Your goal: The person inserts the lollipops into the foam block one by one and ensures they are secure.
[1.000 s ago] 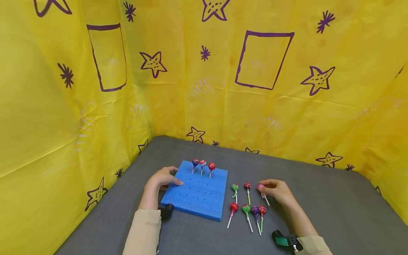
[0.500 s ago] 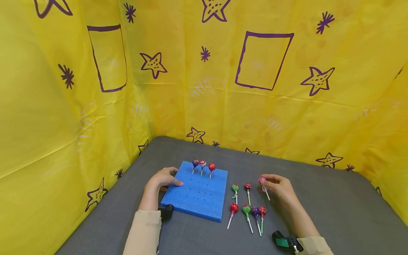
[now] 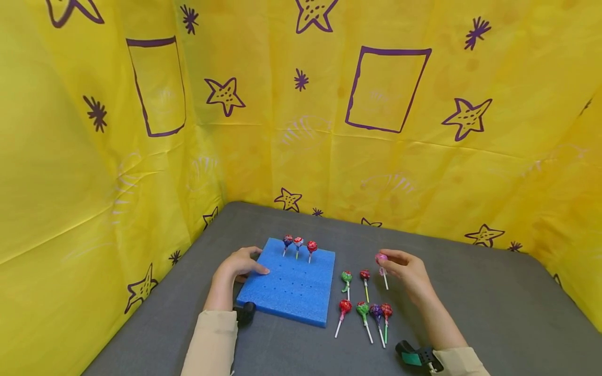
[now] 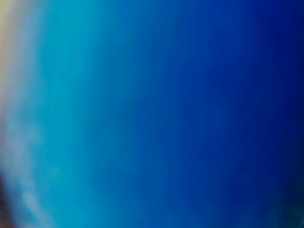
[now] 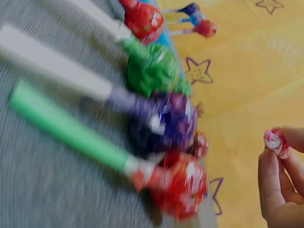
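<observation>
Left hand [image 3: 241,262] grips blue foam block [image 3: 291,287], right hand [image 3: 408,271] pinches pink lollipop [image 3: 381,258]. Six loose lollipops [image 3: 362,308] beside block; three upright lollipops [image 3: 312,246] in it, toward far edge of worktop [image 3: 494,297].

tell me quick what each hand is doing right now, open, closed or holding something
Left hand: holding the blue foam board at its left edge, thumb on top.
Right hand: holding a pink lollipop by its head.

Your left wrist view is blurred, probably the blue board [image 3: 291,304] up close. Your left hand [image 3: 240,262] hides part of its edge. The right wrist view crops your right hand [image 5: 273,192] and smears nearby lollipops [image 5: 178,187].
</observation>
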The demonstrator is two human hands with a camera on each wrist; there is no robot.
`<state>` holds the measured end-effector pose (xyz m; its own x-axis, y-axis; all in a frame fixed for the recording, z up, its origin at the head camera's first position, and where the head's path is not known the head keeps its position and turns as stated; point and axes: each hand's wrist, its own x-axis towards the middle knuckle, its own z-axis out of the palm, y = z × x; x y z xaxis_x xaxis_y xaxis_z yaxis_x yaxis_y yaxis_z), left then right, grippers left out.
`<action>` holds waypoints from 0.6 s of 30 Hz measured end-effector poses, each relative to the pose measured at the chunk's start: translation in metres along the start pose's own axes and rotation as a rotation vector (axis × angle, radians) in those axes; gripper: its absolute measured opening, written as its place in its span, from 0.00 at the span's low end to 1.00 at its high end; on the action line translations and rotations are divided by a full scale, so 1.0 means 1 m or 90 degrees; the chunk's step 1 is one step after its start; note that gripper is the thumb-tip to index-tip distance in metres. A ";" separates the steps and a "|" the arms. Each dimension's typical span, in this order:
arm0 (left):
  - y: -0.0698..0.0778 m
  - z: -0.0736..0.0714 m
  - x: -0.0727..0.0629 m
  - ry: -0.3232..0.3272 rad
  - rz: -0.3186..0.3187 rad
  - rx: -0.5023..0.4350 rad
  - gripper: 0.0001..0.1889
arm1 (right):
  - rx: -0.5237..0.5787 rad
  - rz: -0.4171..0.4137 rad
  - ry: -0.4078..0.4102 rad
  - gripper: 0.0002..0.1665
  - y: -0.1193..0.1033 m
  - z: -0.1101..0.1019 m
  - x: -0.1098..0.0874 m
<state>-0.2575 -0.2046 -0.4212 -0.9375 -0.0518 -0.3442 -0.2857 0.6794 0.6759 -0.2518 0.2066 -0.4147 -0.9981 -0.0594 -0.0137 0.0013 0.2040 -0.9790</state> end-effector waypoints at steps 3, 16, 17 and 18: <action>0.000 0.000 0.000 -0.001 0.000 0.001 0.40 | 0.013 -0.006 0.000 0.32 -0.005 0.007 0.001; -0.001 0.000 0.001 0.004 -0.002 -0.009 0.40 | 0.037 -0.043 -0.010 0.27 -0.028 0.055 0.008; -0.001 -0.001 0.001 0.004 -0.002 -0.011 0.40 | 0.037 -0.044 -0.012 0.27 -0.029 0.059 0.008; -0.001 -0.001 0.000 0.004 -0.001 -0.011 0.40 | 0.034 -0.044 -0.011 0.27 -0.030 0.062 0.008</action>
<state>-0.2575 -0.2058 -0.4214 -0.9384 -0.0578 -0.3406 -0.2901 0.6670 0.6862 -0.2565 0.1390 -0.3978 -0.9947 -0.0892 0.0515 -0.0642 0.1463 -0.9871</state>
